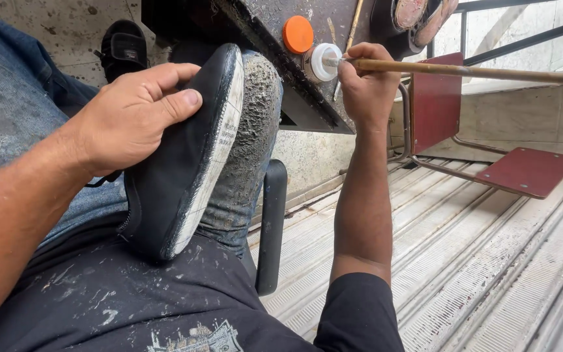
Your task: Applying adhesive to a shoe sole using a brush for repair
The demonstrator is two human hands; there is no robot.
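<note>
My left hand grips a black shoe from above and holds it on edge against my lap, its whitish sole rim facing right. My right hand is closed on a long wooden-handled brush whose tip reaches into a small white-rimmed jar on the dark workbench. An orange lid lies just left of the jar. My glue-crusted knee sits beside the shoe.
A red metal chair lies tipped over at the right on a ribbed metal floor. Another black shoe sits on the floor at upper left. A black chair armrest stands by my thigh. More shoe soles rest at the top.
</note>
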